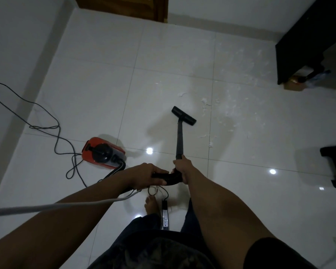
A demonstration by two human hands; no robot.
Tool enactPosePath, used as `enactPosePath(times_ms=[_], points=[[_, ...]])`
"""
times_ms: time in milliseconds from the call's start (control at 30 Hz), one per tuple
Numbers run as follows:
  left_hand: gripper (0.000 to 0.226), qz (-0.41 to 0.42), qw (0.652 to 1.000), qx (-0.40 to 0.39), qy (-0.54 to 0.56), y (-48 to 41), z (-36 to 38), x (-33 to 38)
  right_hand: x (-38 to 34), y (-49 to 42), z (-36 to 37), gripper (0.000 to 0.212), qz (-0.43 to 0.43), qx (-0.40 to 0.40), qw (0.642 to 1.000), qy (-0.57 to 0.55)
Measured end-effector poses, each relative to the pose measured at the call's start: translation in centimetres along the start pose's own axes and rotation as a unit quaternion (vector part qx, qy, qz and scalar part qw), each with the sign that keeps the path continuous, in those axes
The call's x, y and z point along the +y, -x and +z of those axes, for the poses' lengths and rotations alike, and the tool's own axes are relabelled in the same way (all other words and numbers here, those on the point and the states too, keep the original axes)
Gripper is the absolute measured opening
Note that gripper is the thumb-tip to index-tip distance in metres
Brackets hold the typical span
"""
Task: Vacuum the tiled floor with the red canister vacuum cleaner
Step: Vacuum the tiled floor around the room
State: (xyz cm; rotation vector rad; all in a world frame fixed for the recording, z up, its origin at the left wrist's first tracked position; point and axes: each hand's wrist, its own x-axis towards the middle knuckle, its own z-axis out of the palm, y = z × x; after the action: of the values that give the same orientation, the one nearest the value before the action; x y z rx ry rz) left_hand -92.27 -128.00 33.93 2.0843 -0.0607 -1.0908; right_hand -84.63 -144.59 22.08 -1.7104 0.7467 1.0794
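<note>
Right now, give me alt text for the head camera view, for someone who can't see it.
A person's left hand and right hand grip a black vacuum wand, its floor nozzle resting on glossy white tiles beside scattered white debris. The red canister vacuum sits to the left, its dark cord trailing.

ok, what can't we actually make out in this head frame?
Head view:
- Handle bend: mostly wrapped by left hand and right hand.
- Hose from red canister: passes behind the left forearm.
- Power cord: cut off at the left edge.
- Items under the dark furniture: too dim.
</note>
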Motion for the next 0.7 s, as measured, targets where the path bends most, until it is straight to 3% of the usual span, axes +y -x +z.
enactPosePath(times_ms=[467,700], points=[[0.048,-0.052,0.998,-0.013,0.017,-10.9,-5.3,5.3,-8.5,-8.1,-6.6,0.077,-0.020,-0.021,0.987,0.156],[0.048,-0.057,0.996,0.027,0.056,-17.2,-9.4,9.7,-16.2,-12.4,-11.9,0.071,-0.040,-0.035,0.974,0.218]])
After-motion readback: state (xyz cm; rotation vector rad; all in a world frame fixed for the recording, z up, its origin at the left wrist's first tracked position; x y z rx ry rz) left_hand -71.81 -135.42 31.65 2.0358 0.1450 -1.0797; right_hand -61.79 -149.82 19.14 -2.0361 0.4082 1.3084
